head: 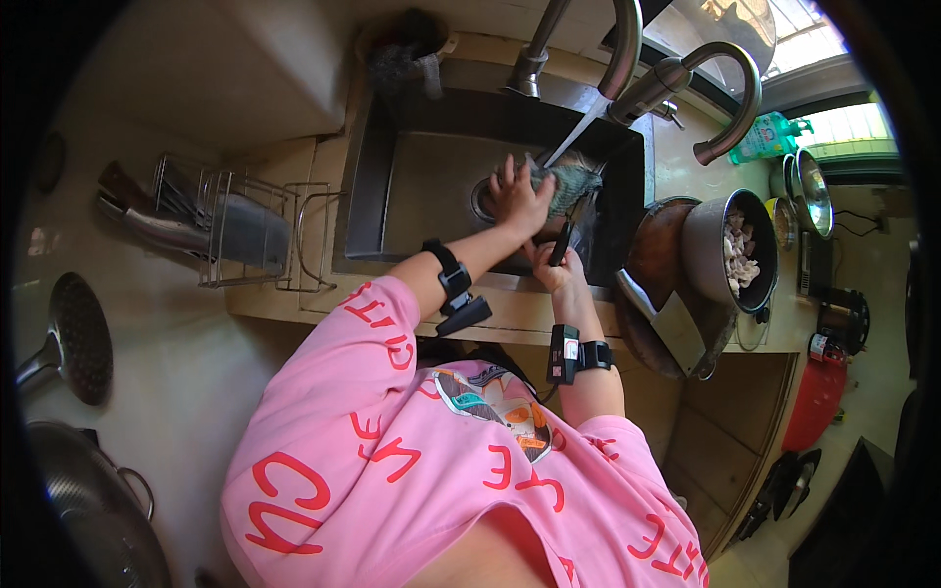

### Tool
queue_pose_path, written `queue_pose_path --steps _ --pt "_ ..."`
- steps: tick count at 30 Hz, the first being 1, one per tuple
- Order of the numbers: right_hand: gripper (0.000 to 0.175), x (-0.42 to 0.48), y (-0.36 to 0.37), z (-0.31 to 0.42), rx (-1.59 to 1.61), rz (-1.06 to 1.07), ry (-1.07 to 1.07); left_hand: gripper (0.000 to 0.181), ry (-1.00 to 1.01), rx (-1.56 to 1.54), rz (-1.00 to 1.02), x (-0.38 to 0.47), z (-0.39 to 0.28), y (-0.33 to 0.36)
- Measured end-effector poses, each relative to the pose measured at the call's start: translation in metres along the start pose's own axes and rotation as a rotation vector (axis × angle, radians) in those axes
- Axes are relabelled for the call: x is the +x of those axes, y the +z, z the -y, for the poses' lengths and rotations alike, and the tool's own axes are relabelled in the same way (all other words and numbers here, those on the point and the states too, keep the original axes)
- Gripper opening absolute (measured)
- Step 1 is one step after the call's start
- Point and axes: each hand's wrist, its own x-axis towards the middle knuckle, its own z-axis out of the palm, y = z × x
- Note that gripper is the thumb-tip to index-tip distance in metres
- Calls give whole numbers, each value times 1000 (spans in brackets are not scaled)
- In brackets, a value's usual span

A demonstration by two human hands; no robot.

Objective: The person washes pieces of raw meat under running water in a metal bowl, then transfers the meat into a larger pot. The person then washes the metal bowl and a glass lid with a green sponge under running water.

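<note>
In the sink (pixel 434 184), what looks like a scaly grey-green fish (pixel 575 185) lies under running water from the faucet (pixel 621 51). My left hand (pixel 520 197) holds the fish from above, fingers spread over its left part. Just below the fish, my right hand (pixel 556 270) grips a black-handled tool (pixel 563 239) whose far end reaches towards the fish. Its working end is partly hidden, so I cannot tell whether it is a knife or scissors. Something clear, like thin plastic or water, shows beside it.
Right of the sink, a cleaver (pixel 673 331) lies on a round wooden board (pixel 636 309), near a pot (pixel 706 246) of pale meat pieces. A green soap bottle (pixel 764 138) stands behind. Left is a wire rack (pixel 220 220) with knives; a skimmer (pixel 81 338) hangs or lies farther left.
</note>
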Motion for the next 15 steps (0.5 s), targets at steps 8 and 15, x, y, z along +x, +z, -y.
queue_pose_path --steps 8,15 --pt "72 -32 7 -25 -13 79 139 36 -269 -736 267 81 -13 3" --pt "48 -32 2 -13 117 118 250 47 -136 -706 160 1 -16 -17"
